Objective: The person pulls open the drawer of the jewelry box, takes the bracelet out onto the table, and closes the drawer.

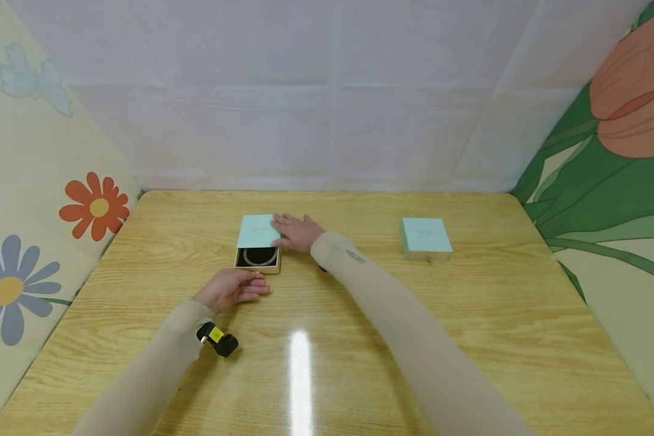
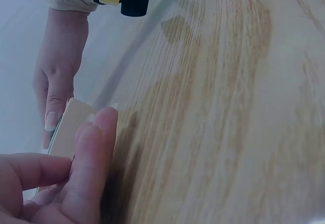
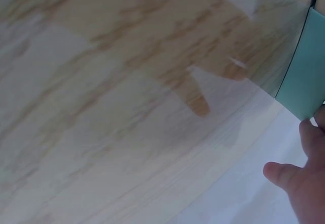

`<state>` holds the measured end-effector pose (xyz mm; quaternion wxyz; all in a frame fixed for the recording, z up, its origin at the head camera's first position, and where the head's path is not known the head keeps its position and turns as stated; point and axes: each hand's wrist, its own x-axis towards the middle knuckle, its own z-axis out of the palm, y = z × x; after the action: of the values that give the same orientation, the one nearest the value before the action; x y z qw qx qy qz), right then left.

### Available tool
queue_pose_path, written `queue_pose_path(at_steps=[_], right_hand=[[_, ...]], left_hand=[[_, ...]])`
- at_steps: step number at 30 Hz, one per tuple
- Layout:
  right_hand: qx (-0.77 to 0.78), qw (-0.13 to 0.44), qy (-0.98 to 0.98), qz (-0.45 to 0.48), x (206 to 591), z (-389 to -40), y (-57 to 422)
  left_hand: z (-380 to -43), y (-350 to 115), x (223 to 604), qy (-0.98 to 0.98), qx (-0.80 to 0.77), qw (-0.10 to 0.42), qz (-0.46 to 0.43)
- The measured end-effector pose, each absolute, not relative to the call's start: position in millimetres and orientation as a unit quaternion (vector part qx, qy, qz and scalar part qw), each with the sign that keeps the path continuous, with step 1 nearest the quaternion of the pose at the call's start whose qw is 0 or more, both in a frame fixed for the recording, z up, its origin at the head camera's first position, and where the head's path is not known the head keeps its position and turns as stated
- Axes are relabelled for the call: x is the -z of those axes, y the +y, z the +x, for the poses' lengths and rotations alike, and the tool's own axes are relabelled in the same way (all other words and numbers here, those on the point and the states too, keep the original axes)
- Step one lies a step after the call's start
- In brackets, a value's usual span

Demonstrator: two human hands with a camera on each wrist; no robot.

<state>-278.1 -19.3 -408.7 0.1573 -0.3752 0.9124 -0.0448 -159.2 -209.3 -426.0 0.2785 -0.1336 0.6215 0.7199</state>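
Note:
At the table's left side stands a drawer-style jewelry box with a pale blue-green sleeve. Its drawer is pulled partly out toward me, and a grey ring-shaped bracelet lies on the black lining. My left hand is at the drawer's front; the left wrist view shows its thumb and fingertips meeting in a pinch against the front panel. Whatever lies between them is hidden. My right hand rests on the sleeve's right side with its fingers spread. In the right wrist view, the fingers touch the sleeve's corner.
A second pale blue-green box stands closed at the right, with a small orange tab at its front. The wooden table meets a white cloth backdrop behind, with flower-printed panels on both sides.

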Motion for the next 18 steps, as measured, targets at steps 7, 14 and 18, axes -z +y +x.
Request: queue_pose_path(at_steps=[7, 14, 18], right_hand=[[0.05, 0.159, 0.912, -0.375, 409.9, -279.0, -18.8], [0.058, 0.171, 0.909, -0.376, 407.7, -278.7, -17.4], [0.062, 0.176, 0.908, -0.376, 406.3, -278.6, -17.2]], left_hand=[[-157.0, -209.1, 424.9, 0.617, -0.723, 0.28, -0.133], [-155.9, -209.0, 424.0, 0.62, -0.72, 0.281, -0.133], [-155.6, -209.4, 423.9, 0.621, -0.719, 0.282, -0.133]])
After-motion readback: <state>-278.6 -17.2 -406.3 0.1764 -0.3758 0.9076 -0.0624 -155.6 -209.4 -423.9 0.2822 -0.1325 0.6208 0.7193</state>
